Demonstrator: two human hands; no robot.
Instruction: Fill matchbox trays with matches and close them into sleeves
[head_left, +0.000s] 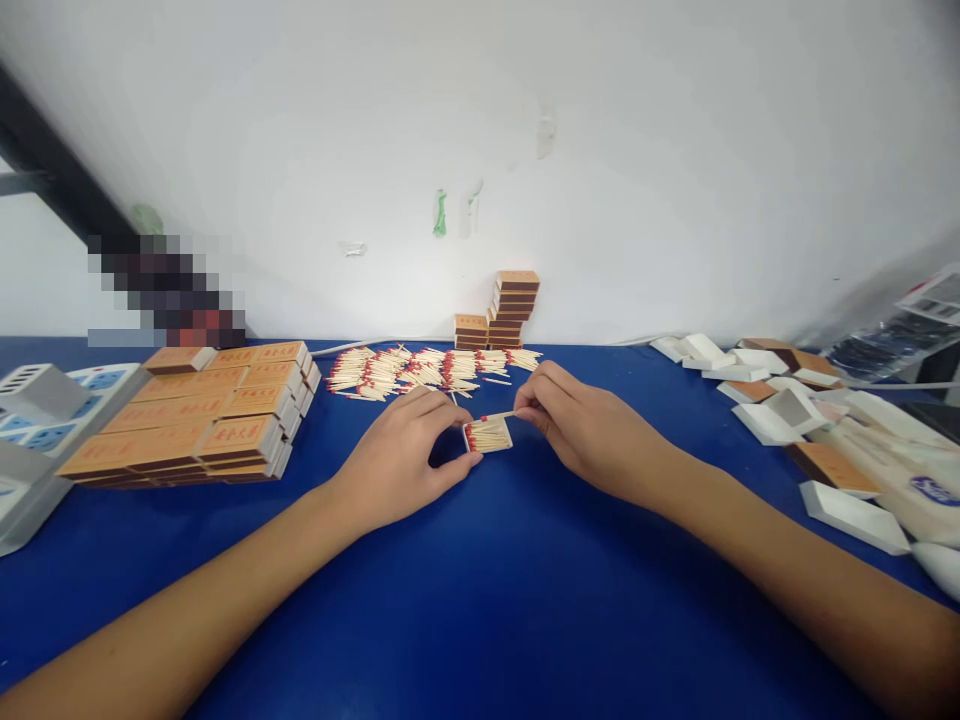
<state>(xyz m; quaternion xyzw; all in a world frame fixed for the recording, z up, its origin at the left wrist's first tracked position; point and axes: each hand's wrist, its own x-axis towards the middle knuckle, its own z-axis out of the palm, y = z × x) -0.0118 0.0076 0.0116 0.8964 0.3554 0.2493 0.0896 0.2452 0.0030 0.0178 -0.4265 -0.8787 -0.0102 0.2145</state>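
Observation:
A small white matchbox tray (491, 436) filled with red-tipped matches lies on the blue table. My left hand (412, 450) grips its left end between thumb and fingers. Between the fingertips of my right hand (559, 405) is a match (500, 416), its red head pointing left over the tray's far edge. Just beyond both hands spreads a long pile of loose matches (420, 372), heads mostly to the left in part of it. Whether the tray touches the table all round I cannot tell.
Orange-topped matchboxes (202, 410) are stacked at the left, beside a white power strip (45, 440). Against the wall stands a leaning stack of matchboxes (516, 305). White trays (855, 515) and sleeves lie scattered at the right, near a plastic packet (911, 470) and a clear bottle (889, 345).

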